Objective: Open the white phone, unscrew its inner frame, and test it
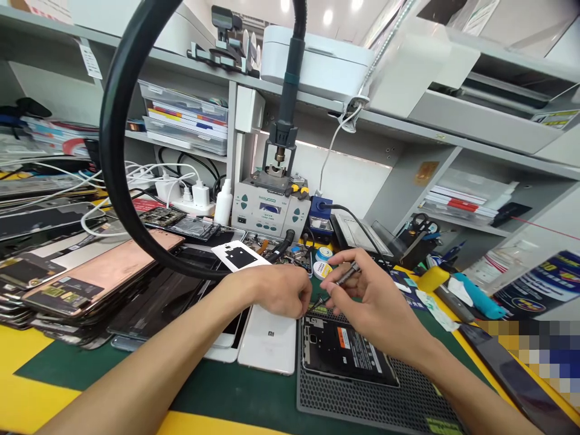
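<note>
My right hand (367, 302) holds a slim dark screwdriver (348, 275) between thumb and fingers, slanting down to the left. Its tip is over the top left edge of an opened device (344, 347) whose black inside and labelled battery show. That device lies on a dark grey honeycomb mat (335, 399). Close to the screwdriver tip is my left hand (283, 290), fingers curled in and pressed together; whatever they may pinch is hidden. Below my left hand lies a white back cover (268, 341) with an MI logo, left of the mat.
Stacked phone screens and parts (95, 272) crowd the left side. A hot-air station (270, 208) stands behind, and its thick black hose (113, 133) loops across the left foreground. Small round tins (322, 269) sit beyond my hands. A teal-handled tool (480, 296) lies at right.
</note>
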{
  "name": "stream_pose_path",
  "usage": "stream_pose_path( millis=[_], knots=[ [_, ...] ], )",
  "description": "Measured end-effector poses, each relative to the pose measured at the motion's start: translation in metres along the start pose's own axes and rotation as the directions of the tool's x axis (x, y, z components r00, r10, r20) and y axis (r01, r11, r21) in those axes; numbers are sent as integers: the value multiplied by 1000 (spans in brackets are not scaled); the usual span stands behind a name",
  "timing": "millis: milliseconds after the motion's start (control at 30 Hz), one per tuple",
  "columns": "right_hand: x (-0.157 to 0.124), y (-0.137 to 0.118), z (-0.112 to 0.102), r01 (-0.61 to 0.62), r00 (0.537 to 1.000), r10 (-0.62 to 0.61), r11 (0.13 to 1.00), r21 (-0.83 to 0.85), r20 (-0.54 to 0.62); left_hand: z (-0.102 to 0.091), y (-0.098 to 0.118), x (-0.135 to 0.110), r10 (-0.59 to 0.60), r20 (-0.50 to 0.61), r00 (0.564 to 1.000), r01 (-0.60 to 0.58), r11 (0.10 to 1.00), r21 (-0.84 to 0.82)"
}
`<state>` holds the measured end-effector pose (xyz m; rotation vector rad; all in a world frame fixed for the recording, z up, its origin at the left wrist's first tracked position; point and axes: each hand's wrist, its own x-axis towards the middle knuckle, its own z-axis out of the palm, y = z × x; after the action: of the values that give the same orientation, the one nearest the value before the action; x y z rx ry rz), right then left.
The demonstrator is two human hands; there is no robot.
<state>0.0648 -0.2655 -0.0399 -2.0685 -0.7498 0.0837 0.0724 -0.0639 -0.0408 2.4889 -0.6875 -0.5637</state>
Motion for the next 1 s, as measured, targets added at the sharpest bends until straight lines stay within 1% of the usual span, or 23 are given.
stream_pose_path(
  millis=[133, 233, 333, 467, 567, 633, 700, 800, 900, 1000],
  knots=[
    [1, 5, -5, -35, 998, 41, 991, 129, -44, -2, -1, -1, -7, -3, 1000, 7, 1000, -15],
    [2, 5, -11, -68, 992, 86, 981, 181, -91, -3, -1, -3, 3, -30, 1000, -4, 1000, -24],
    [0, 6, -18, -83, 984, 115, 972, 221, -138, -2, 2, -2, 36, -92, 995, -39, 999, -25],
    [-4, 8, -25, -79, 977, 126, 962, 260, -170, 7, 7, 5, 79, -205, 976, -85, 996, -23],
    [-5, 12, -29, -71, 973, 126, 961, 266, -196, 14, 10, 12, 97, -264, 960, -104, 994, -13],
    [-5, 15, -35, -56, 969, 117, 962, 266, -219, 17, 11, 17, 91, -292, 952, -93, 996, 10],
    [-6, 19, -42, -36, 959, 104, 968, 249, -263, 19, 11, 21, 80, -330, 941, -70, 997, 42],
    [-9, 24, -54, 6, 932, 60, 984, 179, -358, 22, 11, 30, 76, -388, 918, -35, 993, 113],
    [-12, 28, -62, 39, 908, 17, 991, 124, -418, 25, 13, 41, 94, -398, 912, -21, 982, 185],
    [-15, 29, -64, 52, 900, -9, 995, 88, -435, 29, 14, 49, 109, -379, 919, -14, 970, 243]
  ],
)
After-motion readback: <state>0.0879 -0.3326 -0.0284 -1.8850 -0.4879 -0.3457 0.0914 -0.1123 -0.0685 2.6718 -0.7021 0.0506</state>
